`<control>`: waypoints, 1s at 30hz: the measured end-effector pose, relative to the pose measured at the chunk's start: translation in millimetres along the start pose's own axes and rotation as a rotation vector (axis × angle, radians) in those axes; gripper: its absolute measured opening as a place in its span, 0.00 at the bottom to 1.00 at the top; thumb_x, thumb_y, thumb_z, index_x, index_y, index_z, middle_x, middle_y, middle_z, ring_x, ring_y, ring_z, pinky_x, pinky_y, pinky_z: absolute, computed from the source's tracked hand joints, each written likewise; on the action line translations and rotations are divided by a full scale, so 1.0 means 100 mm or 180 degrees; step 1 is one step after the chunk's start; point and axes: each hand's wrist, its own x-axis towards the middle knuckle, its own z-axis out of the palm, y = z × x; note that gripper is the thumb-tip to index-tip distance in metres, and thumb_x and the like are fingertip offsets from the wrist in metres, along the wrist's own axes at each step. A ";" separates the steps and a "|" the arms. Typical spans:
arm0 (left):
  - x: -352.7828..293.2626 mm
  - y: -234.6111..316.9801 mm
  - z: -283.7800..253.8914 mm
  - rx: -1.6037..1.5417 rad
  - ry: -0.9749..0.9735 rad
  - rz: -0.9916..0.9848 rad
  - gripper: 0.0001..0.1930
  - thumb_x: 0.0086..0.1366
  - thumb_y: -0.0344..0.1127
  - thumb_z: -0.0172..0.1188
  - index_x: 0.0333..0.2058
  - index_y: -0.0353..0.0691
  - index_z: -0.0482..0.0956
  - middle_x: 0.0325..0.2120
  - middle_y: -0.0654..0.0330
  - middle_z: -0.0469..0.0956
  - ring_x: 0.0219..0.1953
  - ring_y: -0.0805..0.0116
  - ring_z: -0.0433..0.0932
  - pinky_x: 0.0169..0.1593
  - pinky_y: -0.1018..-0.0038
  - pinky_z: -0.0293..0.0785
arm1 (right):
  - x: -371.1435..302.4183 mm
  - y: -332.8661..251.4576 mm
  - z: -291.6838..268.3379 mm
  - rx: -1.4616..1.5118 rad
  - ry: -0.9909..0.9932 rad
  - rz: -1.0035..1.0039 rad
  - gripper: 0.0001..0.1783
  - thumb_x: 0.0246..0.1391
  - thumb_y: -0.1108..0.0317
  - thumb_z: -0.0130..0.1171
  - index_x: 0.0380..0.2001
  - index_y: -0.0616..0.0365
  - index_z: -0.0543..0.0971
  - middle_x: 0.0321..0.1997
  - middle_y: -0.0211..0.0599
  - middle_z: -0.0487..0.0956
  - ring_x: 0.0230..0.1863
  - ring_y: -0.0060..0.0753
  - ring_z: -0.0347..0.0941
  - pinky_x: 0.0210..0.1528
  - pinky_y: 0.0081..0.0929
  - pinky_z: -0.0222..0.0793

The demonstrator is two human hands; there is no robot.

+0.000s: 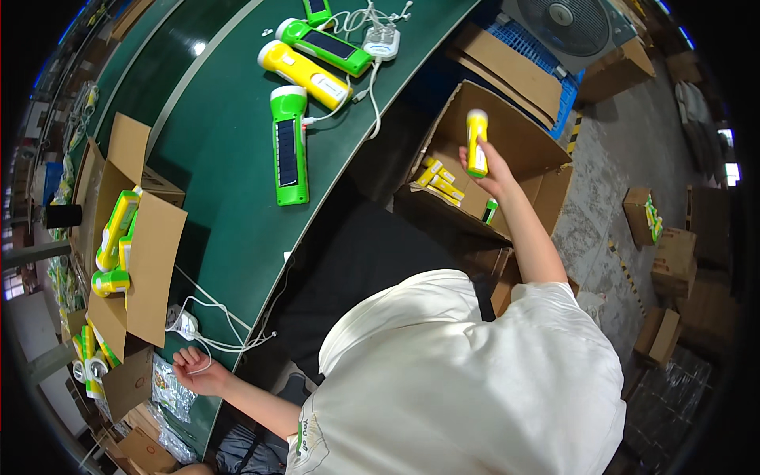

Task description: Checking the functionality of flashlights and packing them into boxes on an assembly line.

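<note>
My right hand (pixel 494 171) grips a yellow flashlight (pixel 476 144) with a white head and a green end, held upright over an open cardboard box (pixel 546 186). Several yellow flashlights (pixel 440 180) and a green one (pixel 490 211) lie inside that box. On the table's left side, my left hand (pixel 203 372) has its fingers curled around a thin white charging cable (pixel 207 348), which runs from a white charger block (pixel 184 323). Farther off on the table lie a green flashlight (pixel 290 146) with a dark solar panel, a cable plugged into its side, and a yellow flashlight (pixel 305 73).
Another green flashlight (pixel 324 47) and a white power adapter (pixel 381 41) with cables lie at the far end of the green table (pixel 229 158). An open carton (pixel 156 269) of flashlights stands at left. A fan (pixel 564 24) and stacked boxes (pixel 673 253) occupy the right.
</note>
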 end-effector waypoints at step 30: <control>-0.09 0.24 0.01 0.0338 -0.0111 0.0116 0.12 0.62 0.33 0.50 0.21 0.40 0.60 0.21 0.66 0.56 0.22 0.75 0.52 0.26 0.76 0.52 | 0.69 1.00 -1.63 -0.2424 0.2486 0.1017 0.18 0.55 0.53 0.50 0.45 0.49 0.71 0.35 0.37 0.72 0.29 0.36 0.70 0.25 0.34 0.71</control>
